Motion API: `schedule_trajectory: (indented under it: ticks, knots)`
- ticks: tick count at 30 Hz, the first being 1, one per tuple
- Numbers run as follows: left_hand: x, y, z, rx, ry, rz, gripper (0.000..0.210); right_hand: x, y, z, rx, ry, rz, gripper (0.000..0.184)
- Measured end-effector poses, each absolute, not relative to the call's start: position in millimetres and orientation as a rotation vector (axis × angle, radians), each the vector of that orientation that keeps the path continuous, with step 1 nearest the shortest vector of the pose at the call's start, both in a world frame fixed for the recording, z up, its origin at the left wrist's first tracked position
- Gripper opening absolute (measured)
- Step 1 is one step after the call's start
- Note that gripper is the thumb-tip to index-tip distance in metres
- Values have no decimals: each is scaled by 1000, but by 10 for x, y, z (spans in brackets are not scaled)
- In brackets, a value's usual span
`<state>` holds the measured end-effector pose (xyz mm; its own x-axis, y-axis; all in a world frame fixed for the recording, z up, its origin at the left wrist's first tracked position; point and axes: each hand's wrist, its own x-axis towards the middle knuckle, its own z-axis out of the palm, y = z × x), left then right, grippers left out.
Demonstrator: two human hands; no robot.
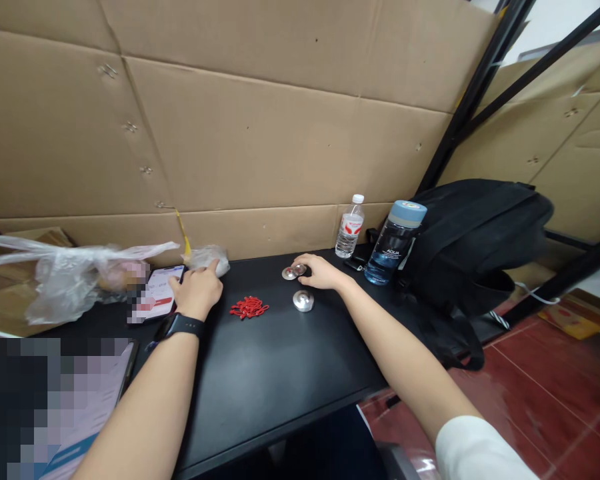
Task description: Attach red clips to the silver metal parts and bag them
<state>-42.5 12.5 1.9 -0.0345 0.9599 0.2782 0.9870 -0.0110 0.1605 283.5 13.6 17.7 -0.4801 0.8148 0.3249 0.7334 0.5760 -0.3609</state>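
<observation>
On the left, my left hand reaches to a crumpled clear plastic bag, fingers at its front and thumb held apart. A dark watch sits on that wrist. My right hand has its fingers closed around a shiny round metal piece, which overlaps a second metal disc on the black tabletop. Just in front of this hand lies a domed silver metal piece. Between my hands is a small heap of red pieces, too small to make out singly.
A lit phone and a knotted plastic bag lie at the left. Back right stand a water bottle and a blue-lidded bottle, beside a black backpack. Cardboard walls the back of the black table.
</observation>
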Motion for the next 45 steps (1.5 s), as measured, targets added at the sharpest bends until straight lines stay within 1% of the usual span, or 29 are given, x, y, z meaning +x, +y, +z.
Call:
schedule_trajectory:
  ticks: [4,8,15,17,21,23,35,40,42,45]
  knots:
    - [-421,188,-109,-2092,-2109,-477,53,2762,160,93,-1344,-2323,209,42]
    - [-429,248,-195,-2044,-2093,-433,44,2711,169,58,-1398,-2364,188,31]
    - [-394,256,-168,-1974,-2056,-494,41,2671,148,86,-1460,-2353,164,26]
    - [-378,247,-136,-1996,-2102,-513,43,2649,132,107,-1493,-2336,165,25]
    - [-362,233,-92,-2028,-2156,-543,57,2623,128,116,-1528,-2314,162,23]
    - [-363,225,-81,-2040,-2138,-556,60,2621,140,105,-1507,-2321,164,20]
    - [-297,58,142,-2021,-2124,-536,39,2576,161,86,-1475,-2300,185,14]
    - [-233,3,237,-1987,-2110,-583,36,2572,179,69,-1437,-2243,105,8]
    - [-191,-33,271,-1971,-2074,-610,35,2562,186,82,-1378,-2173,146,8]
    - [-72,-83,323,-2104,-1951,-723,32,2521,174,115,-1248,-1996,369,7]
